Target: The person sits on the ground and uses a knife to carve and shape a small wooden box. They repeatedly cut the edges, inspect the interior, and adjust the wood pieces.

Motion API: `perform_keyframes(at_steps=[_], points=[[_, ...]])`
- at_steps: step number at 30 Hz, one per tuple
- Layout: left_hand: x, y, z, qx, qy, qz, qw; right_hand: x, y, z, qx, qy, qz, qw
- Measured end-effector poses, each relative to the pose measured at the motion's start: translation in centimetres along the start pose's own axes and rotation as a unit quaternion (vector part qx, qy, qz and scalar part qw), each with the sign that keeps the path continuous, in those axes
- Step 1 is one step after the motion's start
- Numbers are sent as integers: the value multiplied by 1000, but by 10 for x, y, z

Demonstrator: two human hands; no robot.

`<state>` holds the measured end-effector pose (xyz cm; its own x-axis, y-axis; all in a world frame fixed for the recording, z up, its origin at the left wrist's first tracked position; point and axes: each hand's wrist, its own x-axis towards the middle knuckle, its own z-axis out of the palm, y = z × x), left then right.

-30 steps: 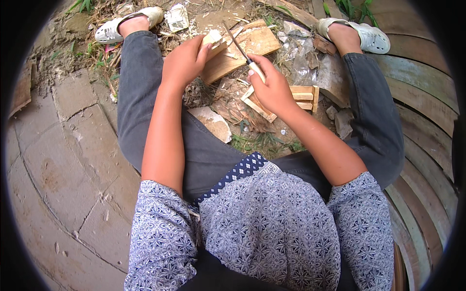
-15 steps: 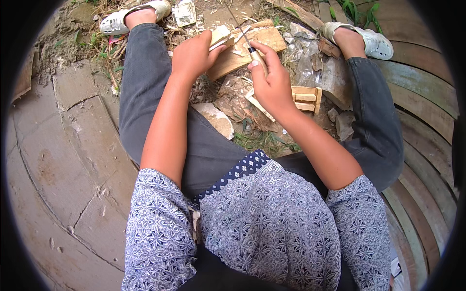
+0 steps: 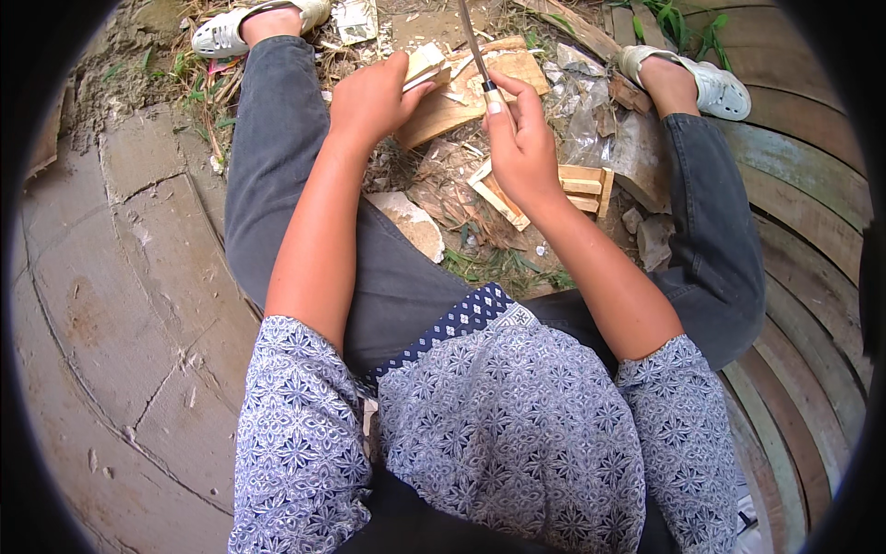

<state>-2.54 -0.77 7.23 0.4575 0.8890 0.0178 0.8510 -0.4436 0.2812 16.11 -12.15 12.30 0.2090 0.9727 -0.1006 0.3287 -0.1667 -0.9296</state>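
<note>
My left hand [image 3: 369,100] is closed around a short piece of pale wood [image 3: 425,63], held over the left end of a thicker wooden board [image 3: 513,76] on the ground. In my right hand [image 3: 522,148] is a knife [image 3: 472,39] with a pale handle and a dark collar. My thumb lies along the handle, and the long narrow blade points up and away from me, apart from the wood piece. Its tip runs to the top edge of the view. Wood shavings lie around the board.
Just below my right hand lies a small wooden frame [image 3: 499,196], beside a slatted wooden piece [image 3: 585,187]. A pale flat chunk [image 3: 406,224] rests by my left thigh. Crumpled clear plastic [image 3: 583,115] and bricks lie right. Wooden planks [image 3: 801,198] run along the right side.
The knife has turned so that its blade stands more upright and shows more of its flat side. My right hand has shifted slightly to the right. My left hand keeps its hold.
</note>
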Motion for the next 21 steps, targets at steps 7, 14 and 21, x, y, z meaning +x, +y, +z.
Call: perform_keyframes(at_steps=[7, 14, 21], points=[[1, 2, -1, -13, 9, 9, 1000, 7, 9, 8, -96, -63, 74, 991], [-1, 0, 3, -16, 22, 12, 1000, 12, -8, 14, -19, 3, 0, 1000], [0, -1, 1, -12, 8, 7, 1000, 14, -1, 8, -91, -45, 35, 994]])
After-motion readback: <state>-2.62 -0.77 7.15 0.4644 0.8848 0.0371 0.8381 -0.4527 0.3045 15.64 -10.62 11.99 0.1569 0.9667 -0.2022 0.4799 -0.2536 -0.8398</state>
